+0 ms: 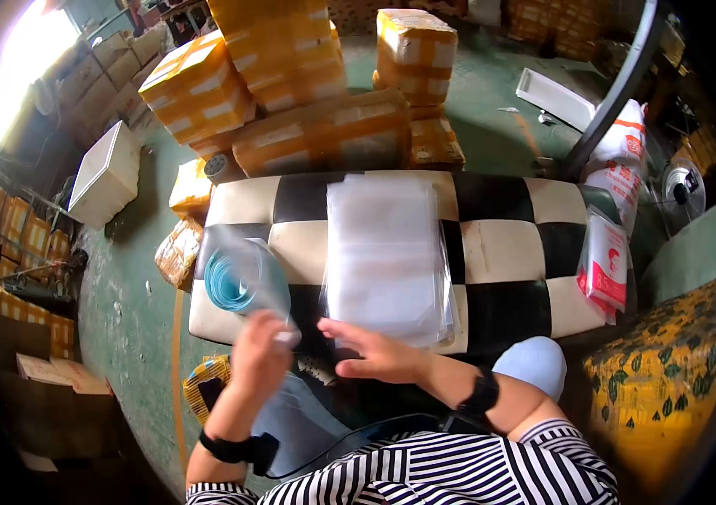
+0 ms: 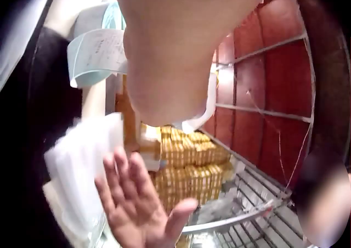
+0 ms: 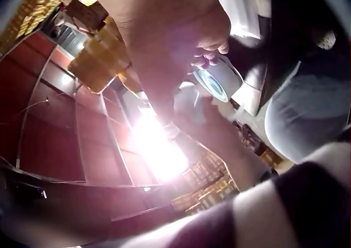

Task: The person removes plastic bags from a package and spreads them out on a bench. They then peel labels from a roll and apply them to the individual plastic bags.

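A thin translucent plastic piece, blurred by motion, is pinched in my left hand. Behind it on the checkered bench stands a light blue roll of strip material, its coiled end facing up. Handwriting shows on the roll's outer side in the left wrist view. My right hand is held over the bench's near edge, thumb apart from the fingers, palm bare in the left wrist view. Just beyond its fingertips lies a stack of clear plastic bags, slightly fanned at the edges.
Red-and-white packets lie at the bench's right end. Taped cartons stand behind the bench, with a white foam box on the floor to the left. A yellow leaf-patterned bundle and a grey post are at the right.
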Motion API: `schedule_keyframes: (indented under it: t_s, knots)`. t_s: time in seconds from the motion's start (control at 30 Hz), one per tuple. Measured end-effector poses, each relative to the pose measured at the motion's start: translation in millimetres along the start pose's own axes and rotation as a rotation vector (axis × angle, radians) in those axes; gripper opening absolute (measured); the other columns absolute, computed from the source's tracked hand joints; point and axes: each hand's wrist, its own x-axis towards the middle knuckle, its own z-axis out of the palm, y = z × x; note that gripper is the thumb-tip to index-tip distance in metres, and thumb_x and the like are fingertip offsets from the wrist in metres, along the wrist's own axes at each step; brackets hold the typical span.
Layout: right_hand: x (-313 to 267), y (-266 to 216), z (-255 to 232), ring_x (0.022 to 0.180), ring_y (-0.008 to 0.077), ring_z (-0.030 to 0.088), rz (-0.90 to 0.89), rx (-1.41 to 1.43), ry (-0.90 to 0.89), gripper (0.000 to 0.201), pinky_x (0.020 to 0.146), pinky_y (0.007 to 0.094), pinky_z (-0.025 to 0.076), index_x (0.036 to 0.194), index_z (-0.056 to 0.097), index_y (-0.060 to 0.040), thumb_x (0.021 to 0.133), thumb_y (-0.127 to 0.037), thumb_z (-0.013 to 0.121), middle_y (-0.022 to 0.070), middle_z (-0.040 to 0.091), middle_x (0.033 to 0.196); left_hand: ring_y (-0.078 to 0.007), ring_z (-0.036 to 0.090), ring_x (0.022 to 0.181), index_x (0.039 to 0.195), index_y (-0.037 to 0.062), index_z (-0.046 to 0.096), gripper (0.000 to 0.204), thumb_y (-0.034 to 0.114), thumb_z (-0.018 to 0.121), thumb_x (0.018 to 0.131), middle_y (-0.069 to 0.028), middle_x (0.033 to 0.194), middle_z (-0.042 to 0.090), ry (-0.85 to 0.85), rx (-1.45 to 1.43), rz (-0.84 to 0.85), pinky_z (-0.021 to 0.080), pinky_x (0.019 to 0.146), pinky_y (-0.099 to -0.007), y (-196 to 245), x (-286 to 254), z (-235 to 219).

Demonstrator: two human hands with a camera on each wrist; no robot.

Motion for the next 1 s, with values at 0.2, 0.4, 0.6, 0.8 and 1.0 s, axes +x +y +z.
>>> schedule_keyframes:
  t_s: [0.2,0.4,0.6,0.8,1.0]
  knots:
    - [16.6,10.6,20.8,0.098,0.0210,0.053,0.113,0.794,0.497,0.046,0.086,0.0334,0.043,0.130,0.029,-0.0028,0.088,-0.008,0.046,0.0140,0.052,0.111,-0.0314,0.052,0.091,0.110,0.0088,0.049,0.051,0.010,0.066,0.062,-0.0140,0.110,0.048,-0.240,-0.081,0.062,0.044,0.074,-0.0385,64.9,-14.5,9.6]
    - [-33.7,-24.0,14.3,0.097,0.0216,0.056,-0.183,0.573,0.412,0.035,0.087,0.0342,0.044,0.124,0.039,-0.0033,0.089,-0.006,0.042,0.0138,0.058,0.104,-0.0276,0.056,0.087,0.090,0.0015,0.058,0.033,0.033,0.053,0.082,-0.0143,0.096,0.057,-0.487,-0.977,-0.028,0.044,0.076,-0.0329,52.9,-36.2,18.0]
    - [-59.7,-45.4,16.2,0.093,0.0157,0.056,0.191,-0.087,-0.021,0.027,0.088,0.0271,0.038,0.112,0.053,-0.0011,0.086,-0.007,0.049,0.0069,0.062,0.097,-0.0194,0.051,0.079,0.118,-0.0033,0.045,0.072,0.059,0.044,0.081,-0.0101,0.093,0.056,-0.665,-1.839,-0.395,0.040,0.072,-0.0286,58.8,-3.1,25.4]
    - [-50.8,-4.6,-27.1,0.096,0.0169,0.058,0.391,-0.080,-0.190,0.030,0.089,0.0282,0.040,0.114,0.054,-0.0030,0.085,-0.006,0.046,0.0085,0.063,0.096,-0.0318,0.053,0.103,0.134,0.0114,0.022,0.066,0.014,0.060,0.081,-0.0178,0.114,0.051,-0.381,-2.054,-0.546,0.042,0.088,-0.0452,66.8,46.8,51.6]
    - [-49.2,28.2,-55.2,0.099,0.0155,0.055,0.453,0.028,-0.290,0.028,0.090,0.0267,0.038,0.111,0.058,-0.0068,0.087,-0.015,0.048,0.0064,0.062,0.102,-0.0307,0.058,0.088,0.133,0.0173,0.027,0.064,0.022,0.061,0.080,-0.0151,0.100,0.057,-0.173,-2.177,-0.802,0.047,0.076,-0.0421,41.2,60.8,90.7]
